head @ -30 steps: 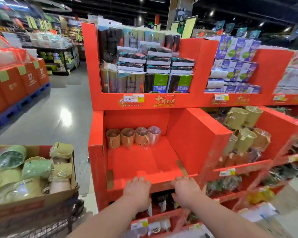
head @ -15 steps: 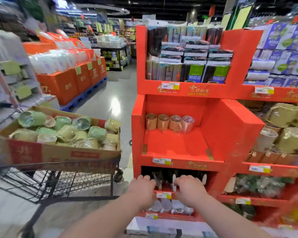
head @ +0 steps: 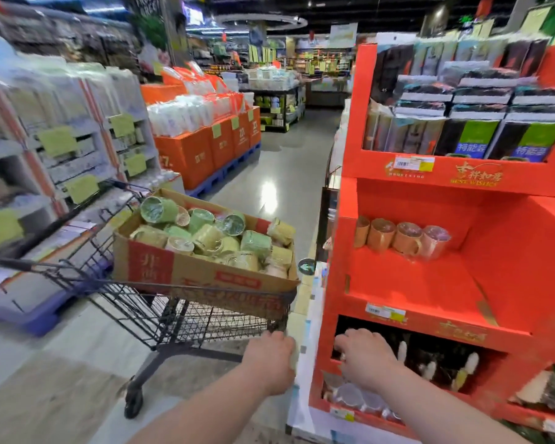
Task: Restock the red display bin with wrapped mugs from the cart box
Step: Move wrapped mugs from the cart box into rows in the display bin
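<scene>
red bin (head: 414, 283) front open, mugs (head: 401, 238) lining back

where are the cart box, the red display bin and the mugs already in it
cart box (head: 199, 272): head view, front cardboard wall
red display bin (head: 407, 280): head view, bare floor
wrapped mugs in the bin (head: 407, 241): head view, third mug's side

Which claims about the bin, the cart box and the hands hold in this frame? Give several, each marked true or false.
1. The red cardboard display bin holds four brown wrapped mugs in a row at its back. True.
2. The brown cardboard box sits on the floor. False: it rests in the black wire cart.
3. The box holds green and yellow wrapped mugs. True.
4. The right hand holds a mug. False: it holds nothing.
5. The left hand reaches into the box. False: it is low, by the cart's near corner.
</scene>
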